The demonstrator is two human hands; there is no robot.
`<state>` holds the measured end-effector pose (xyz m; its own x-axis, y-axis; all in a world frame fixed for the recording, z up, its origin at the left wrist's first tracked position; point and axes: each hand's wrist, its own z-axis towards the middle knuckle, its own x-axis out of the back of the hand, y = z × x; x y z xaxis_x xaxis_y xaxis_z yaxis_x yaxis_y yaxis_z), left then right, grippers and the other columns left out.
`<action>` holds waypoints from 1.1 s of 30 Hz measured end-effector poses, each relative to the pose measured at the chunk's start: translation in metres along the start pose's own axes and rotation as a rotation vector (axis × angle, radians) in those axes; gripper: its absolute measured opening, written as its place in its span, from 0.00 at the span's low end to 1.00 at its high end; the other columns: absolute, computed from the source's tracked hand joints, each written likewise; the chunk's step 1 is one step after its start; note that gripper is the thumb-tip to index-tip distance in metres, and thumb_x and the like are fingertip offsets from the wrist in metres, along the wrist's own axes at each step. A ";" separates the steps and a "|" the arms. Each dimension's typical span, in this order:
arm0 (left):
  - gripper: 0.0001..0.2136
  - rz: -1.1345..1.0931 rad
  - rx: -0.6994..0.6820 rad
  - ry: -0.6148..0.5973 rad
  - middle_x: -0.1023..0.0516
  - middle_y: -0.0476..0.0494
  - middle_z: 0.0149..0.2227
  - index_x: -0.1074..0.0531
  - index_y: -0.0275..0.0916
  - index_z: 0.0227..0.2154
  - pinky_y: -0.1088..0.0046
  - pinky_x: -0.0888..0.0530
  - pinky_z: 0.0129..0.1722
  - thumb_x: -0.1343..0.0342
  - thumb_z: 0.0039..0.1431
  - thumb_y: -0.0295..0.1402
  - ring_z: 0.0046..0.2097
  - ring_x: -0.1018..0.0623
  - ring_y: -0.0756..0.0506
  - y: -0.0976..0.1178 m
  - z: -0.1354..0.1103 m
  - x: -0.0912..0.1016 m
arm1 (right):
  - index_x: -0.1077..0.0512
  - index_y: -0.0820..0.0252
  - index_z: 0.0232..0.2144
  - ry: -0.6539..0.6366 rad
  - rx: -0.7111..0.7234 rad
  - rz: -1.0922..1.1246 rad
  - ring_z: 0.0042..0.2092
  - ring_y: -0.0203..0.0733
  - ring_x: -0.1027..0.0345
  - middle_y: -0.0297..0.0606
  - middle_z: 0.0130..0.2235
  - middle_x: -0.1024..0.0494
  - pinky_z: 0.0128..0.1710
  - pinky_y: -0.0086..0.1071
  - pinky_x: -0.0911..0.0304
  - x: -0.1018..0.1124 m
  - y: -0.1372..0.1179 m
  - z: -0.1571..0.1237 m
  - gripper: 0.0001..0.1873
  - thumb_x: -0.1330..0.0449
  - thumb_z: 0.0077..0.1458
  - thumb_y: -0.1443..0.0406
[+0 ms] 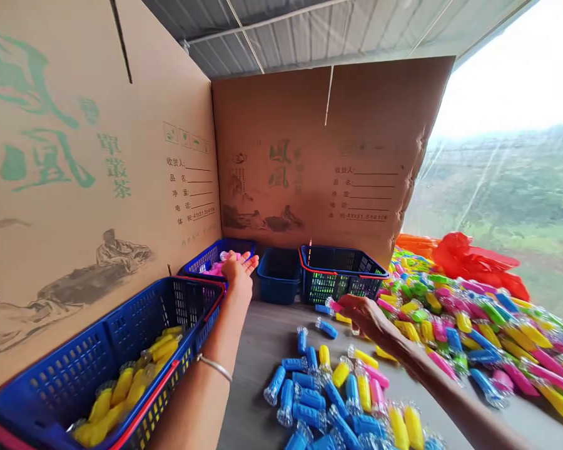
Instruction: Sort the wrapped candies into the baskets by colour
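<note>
My left hand (238, 267) reaches out over a blue basket (201, 262) of pink pieces, fingers stretched open, palm up; a pink piece (225, 256) lies just beyond it. My right hand (365, 314) hovers over the table and pinches a pink piece (334, 304) at its fingertips, beside loose blue pieces (327, 326). A silver bangle (214, 366) circles my left wrist. In front of me lie blue pieces (309, 400) and yellow pieces (406, 425) in rows.
A near-left blue basket (122, 331) holds yellow pieces. A small blue bin (278, 275) and a blue basket with green pieces (340, 278) stand at the back. A large mixed-colour heap (473, 325) covers the right. Cardboard walls (309, 156) enclose left and back; red bags (473, 259) lie far right.
</note>
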<state>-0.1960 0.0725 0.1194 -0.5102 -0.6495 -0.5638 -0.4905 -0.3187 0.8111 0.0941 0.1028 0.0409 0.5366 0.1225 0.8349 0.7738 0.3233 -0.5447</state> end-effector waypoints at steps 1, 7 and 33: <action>0.11 -0.015 0.012 0.010 0.23 0.35 0.41 0.35 0.38 0.45 0.72 0.23 0.28 0.56 0.67 0.38 0.28 0.21 0.48 0.006 0.004 -0.002 | 0.27 0.58 0.34 -0.047 -0.048 0.179 0.22 0.38 0.35 0.31 0.19 0.32 0.21 0.28 0.41 0.002 -0.004 0.001 0.15 0.50 0.57 0.58; 0.10 0.060 0.014 -0.123 0.23 0.36 0.41 0.30 0.36 0.40 0.72 0.26 0.23 0.42 0.56 0.32 0.24 0.22 0.47 -0.039 -0.043 0.033 | 0.28 0.61 0.34 -0.150 -0.035 1.080 0.23 0.35 0.35 0.34 0.25 0.26 0.24 0.31 0.33 -0.008 -0.083 0.035 0.11 0.38 0.45 0.64; 0.10 1.299 -0.267 -0.633 0.20 0.47 0.31 0.22 0.42 0.32 0.75 0.36 0.30 0.45 0.53 0.38 0.36 0.23 0.45 -0.118 -0.072 0.059 | 0.24 0.60 0.32 0.133 -0.114 0.149 0.32 0.39 0.27 0.35 0.29 0.21 0.27 0.27 0.36 0.034 0.041 -0.069 0.09 0.43 0.49 0.66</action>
<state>-0.1172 0.0224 0.0015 -0.7335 -0.1919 0.6521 0.6507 0.0788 0.7552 0.1675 0.0559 0.0416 0.6819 0.0338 0.7306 0.7114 0.2014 -0.6733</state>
